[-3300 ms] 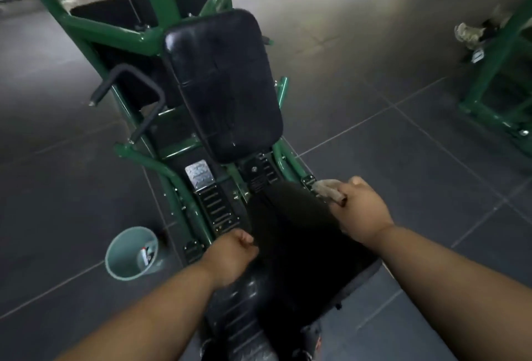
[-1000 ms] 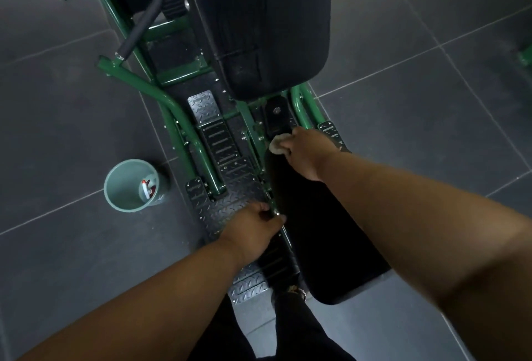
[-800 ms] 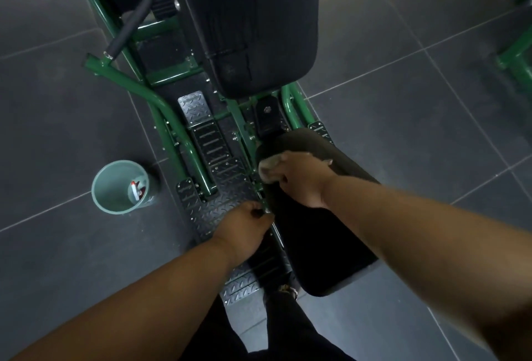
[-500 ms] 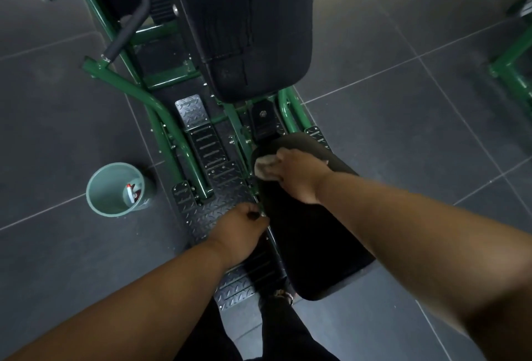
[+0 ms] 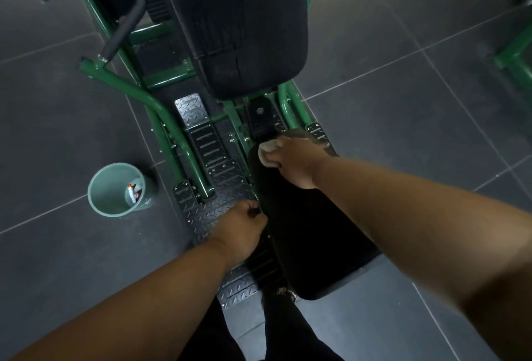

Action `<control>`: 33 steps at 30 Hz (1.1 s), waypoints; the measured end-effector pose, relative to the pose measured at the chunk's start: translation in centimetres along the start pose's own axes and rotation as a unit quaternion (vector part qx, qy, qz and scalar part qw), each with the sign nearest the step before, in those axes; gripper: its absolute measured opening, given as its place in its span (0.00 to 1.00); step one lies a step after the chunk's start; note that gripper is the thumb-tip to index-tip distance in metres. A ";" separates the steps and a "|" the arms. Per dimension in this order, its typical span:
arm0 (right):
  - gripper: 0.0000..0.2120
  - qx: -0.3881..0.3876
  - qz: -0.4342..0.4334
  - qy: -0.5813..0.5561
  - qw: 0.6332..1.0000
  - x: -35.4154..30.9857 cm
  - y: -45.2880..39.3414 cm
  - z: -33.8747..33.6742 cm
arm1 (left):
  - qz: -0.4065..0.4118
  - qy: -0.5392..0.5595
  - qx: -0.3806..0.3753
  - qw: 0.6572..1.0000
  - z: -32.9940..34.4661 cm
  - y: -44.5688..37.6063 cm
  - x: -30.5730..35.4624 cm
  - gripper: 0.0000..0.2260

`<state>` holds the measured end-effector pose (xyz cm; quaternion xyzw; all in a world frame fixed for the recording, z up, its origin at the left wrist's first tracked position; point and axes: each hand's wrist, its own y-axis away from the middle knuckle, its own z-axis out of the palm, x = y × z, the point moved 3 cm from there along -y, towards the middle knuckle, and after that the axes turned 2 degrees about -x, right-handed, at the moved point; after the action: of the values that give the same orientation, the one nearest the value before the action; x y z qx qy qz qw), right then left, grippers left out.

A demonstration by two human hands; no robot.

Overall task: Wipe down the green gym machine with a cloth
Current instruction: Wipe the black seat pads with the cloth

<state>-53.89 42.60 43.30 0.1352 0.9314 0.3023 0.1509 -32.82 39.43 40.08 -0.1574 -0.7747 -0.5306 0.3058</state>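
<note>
I look down on the green tubular steel gym machine (image 5: 149,96) standing on the dark tiled floor (image 5: 403,96), with its long black padded seat (image 5: 311,240) below me and the black padded backrest (image 5: 239,24) above it. My right hand (image 5: 296,162) is curled around a small pale crumpled cloth (image 5: 269,149) and presses it on the far left corner of the seat, near the hinge. My left hand (image 5: 240,229) is at the left edge of the seat, fingers curled; it seems to pinch the edge or a small part there, but I cannot tell exactly what. I judge the cloth is light and soft, so it folds easily and must be kept bunched in the palm. The pad looks smooth and a little yielding, maybe slippery when wet, while the frame is stiff and heavy and will not move. For steadiness, I think the seat edge is the good place to hold. A pale green plastic bucket (image 5: 110,199) with a small bottle (image 5: 132,192) inside stands on the floor at the left of the checkered metal footplate (image 5: 227,188).
</note>
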 end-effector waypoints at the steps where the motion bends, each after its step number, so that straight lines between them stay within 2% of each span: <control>1: 0.20 0.006 0.005 0.022 1.000 0.3 -0.3 -0.1 | 0.000 0.008 0.001 1.000 0.1 0.1 0.2 0.08; 3: 0.26 0.015 0.042 0.047 0.998 1.6 -1.5 -0.5 | 0.002 0.020 0.006 1.000 0.0 0.2 0.7 0.04; 5: 0.31 0.014 0.099 0.009 0.995 3.3 -2.4 -1.1 | 0.012 0.034 0.010 0.999 -0.2 0.2 1.2 0.04; 7: 0.32 0.019 0.155 -0.044 0.987 4.9 -2.6 -1.4 | 0.019 0.037 0.005 0.999 -0.3 -0.2 1.3 0.08; 9: 0.29 0.028 0.180 -0.049 0.982 6.0 -2.0 -1.1 | 0.018 0.027 0.002 0.999 -0.3 -0.5 1.3 0.09; 14: 0.22 0.036 0.184 -0.043 0.981 6.4 2.1 0.6 | 0.027 0.021 0.010 0.999 0.0 -0.8 1.8 0.08; 18: 0.19 0.036 0.132 -0.030 0.990 5.3 5.5 2.0 | 0.025 -0.003 0.011 1.000 0.1 -0.6 2.0 0.11; 21: 0.20 0.035 0.118 -0.023 0.992 5.8 5.0 1.6 | 0.023 -0.003 0.007 1.000 0.0 -0.4 2.4 0.13; 24: 0.25 0.022 0.142 -0.038 0.989 7.5 2.0 0.4 | 0.017 -0.015 0.007 1.000 -0.1 -0.3 2.5 0.13; 27: 0.29 0.006 0.175 -0.062 0.983 9.0 -0.4 -0.2 | 0.018 -0.019 0.011 1.000 -0.1 -0.3 2.3 0.18; 30: 0.28 0.017 0.181 -0.072 0.981 8.8 0.7 0.2 | 0.008 -0.019 0.011 1.000 0.1 -0.5 1.7 0.21; 33: 0.23 0.046 0.161 -0.083 0.982 8.3 4.6 1.4 | 0.009 -0.020 0.011 1.000 0.2 -0.8 1.6 0.19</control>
<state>-60.23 49.73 43.39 0.3148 0.8948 0.2667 0.1708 -34.55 39.15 40.46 -0.1713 -0.7851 -0.5161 0.2965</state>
